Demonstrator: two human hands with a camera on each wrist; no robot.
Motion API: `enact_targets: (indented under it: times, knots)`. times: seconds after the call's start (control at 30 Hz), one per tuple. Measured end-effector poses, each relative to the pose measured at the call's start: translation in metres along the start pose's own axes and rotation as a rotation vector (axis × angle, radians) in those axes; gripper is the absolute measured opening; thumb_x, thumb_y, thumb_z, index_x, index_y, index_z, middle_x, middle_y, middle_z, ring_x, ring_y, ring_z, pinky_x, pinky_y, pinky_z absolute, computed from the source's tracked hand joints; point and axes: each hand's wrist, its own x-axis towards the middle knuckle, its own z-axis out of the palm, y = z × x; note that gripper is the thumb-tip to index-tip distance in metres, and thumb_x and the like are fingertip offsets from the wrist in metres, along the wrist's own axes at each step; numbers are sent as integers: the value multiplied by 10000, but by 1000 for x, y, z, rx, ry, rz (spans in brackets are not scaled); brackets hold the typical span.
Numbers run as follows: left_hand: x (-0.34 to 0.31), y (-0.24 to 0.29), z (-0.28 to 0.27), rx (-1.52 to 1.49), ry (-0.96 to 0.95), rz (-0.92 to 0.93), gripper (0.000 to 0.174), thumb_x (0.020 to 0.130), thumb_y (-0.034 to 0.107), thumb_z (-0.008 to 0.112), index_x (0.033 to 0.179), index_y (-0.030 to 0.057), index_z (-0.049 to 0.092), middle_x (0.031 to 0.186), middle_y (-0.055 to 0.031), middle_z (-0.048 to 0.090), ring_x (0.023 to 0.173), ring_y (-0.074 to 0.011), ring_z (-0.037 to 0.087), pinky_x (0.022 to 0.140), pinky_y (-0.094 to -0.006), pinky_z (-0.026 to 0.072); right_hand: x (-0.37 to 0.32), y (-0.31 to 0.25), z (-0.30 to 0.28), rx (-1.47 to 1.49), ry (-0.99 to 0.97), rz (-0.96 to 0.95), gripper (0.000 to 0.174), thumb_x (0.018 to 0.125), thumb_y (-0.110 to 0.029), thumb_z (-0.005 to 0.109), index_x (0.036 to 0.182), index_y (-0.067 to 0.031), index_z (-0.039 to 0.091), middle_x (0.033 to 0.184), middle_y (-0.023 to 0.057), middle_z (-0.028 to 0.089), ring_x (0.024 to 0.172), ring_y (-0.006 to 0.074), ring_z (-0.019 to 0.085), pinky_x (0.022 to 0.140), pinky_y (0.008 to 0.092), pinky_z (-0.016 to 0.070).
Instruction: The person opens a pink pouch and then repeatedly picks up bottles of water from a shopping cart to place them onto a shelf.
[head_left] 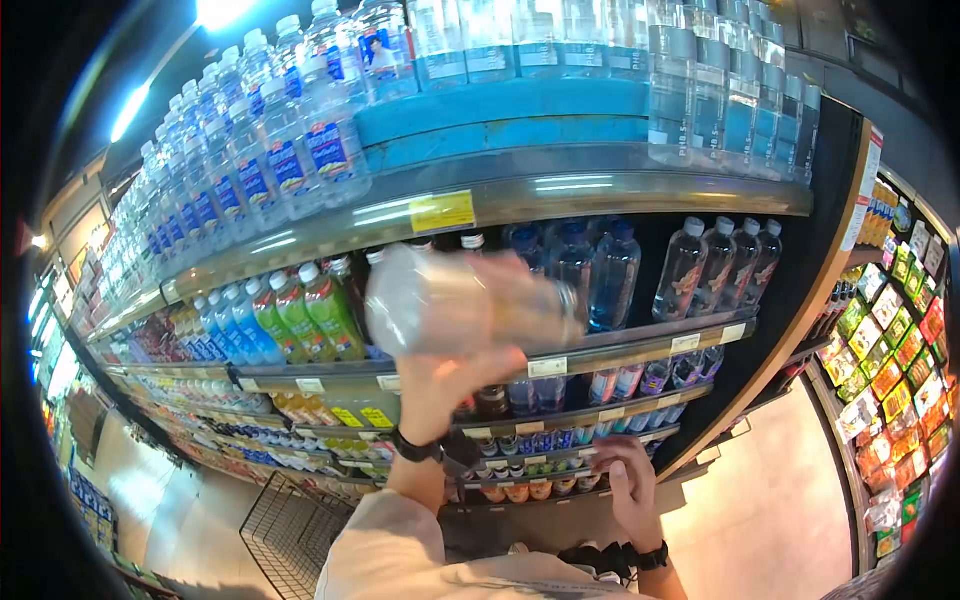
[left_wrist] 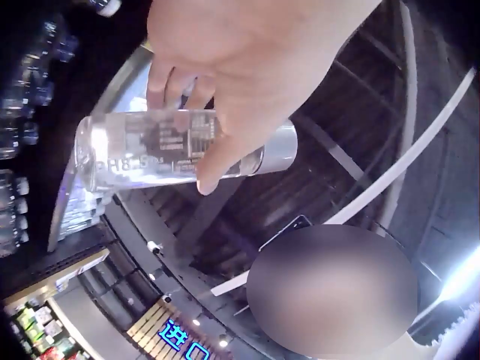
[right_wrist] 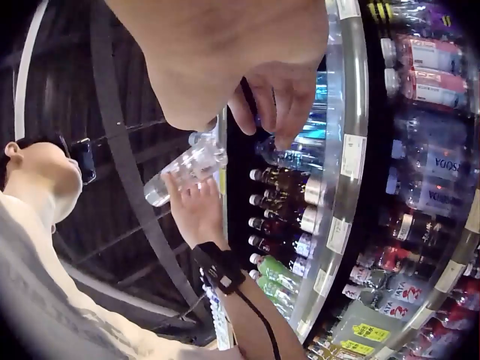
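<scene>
A clear bottle (head_left: 420, 300), blurred in the head view, lies tilted sideways in front of the shelves in my left hand (head_left: 440, 375). In the left wrist view the fingers and thumb of my left hand (left_wrist: 232, 75) grip the bottle (left_wrist: 161, 150) round its middle, with "PH8.5" lettering and a pale cap end. The right wrist view shows the bottle (right_wrist: 186, 171) slanted in my left hand (right_wrist: 199, 214). My right hand (head_left: 630, 485) hangs lower, beside the lower shelves, with nothing in its loosely bent fingers; the right wrist view shows my right hand (right_wrist: 240, 67) close up.
Shelves (head_left: 600, 190) of bottled drinks run across the front, with large water bottles (head_left: 280, 150) on top and blue bottles (head_left: 615, 275) one level below. A wire cart (head_left: 290, 530) stands low at the left. Packaged goods (head_left: 890, 370) line a rack at the right.
</scene>
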Motion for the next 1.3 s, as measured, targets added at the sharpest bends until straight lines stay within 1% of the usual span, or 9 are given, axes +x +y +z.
enact_targets:
  times: [0.07,0.1,0.23,0.37,0.67,0.97,1.07,1.17,1.3]
  knots:
    - [38,8,27,-84,169,164,741,780,-27,809,1424,15,447,1446,-199,536,1304,-332,553,1156,-534,432,4,17,-14,33,-23,32,265,1071,-167,506,1186,37,631,1190,147,596,932,192,650,831,316,536]
    - [57,10,40,-147,193,240,706,777,-73,798,1400,2,476,1380,-189,567,1314,-314,558,1123,-481,467,8,20,-16,39,-13,29,284,1076,-197,513,1152,39,650,1159,136,607,923,189,654,808,306,532]
    - [135,4,72,-72,80,496,584,788,-56,820,1311,-14,565,1278,-139,620,1277,-252,590,1062,-430,520,23,23,-37,72,-56,57,272,1065,-179,516,1119,40,668,1086,127,620,926,187,655,791,311,528]
    - [188,-17,102,274,130,499,547,763,104,896,1221,-19,622,1170,-84,678,1114,-178,640,997,-410,547,36,30,-67,50,-89,33,254,1049,-171,536,1111,33,674,1011,116,631,895,187,648,779,311,521]
    - [227,-52,128,701,202,416,771,758,291,916,1330,-98,575,1020,-153,748,986,-186,698,851,-346,568,45,39,-110,70,-157,16,250,1049,-169,528,1068,36,671,1023,128,649,872,214,640,800,339,516]
    - [233,-58,129,845,74,269,919,817,416,866,1422,-149,467,990,-139,730,1027,-189,678,870,-334,536,56,56,-135,105,-236,13,255,1051,-163,520,1057,39,675,1051,145,656,876,232,644,826,363,507]
    - [221,-50,135,1175,128,221,918,824,431,857,1422,-147,467,946,-111,699,993,-172,667,845,-328,527,59,61,-142,110,-251,-6,259,1062,-164,507,1060,37,670,1056,137,652,860,205,637,789,341,510]
    - [221,-57,133,1091,175,241,939,795,523,844,1427,-87,511,907,-132,676,839,-195,655,757,-330,549,60,65,-148,133,-256,-18,257,1074,-154,491,1066,34,666,1056,125,643,829,171,631,734,315,516]
    - [221,-54,135,1079,119,170,937,804,529,833,1426,-90,503,994,-151,686,866,-196,662,758,-340,547,55,83,-148,202,-224,23,236,1066,-132,517,1086,34,683,1077,132,649,802,187,670,700,324,532]
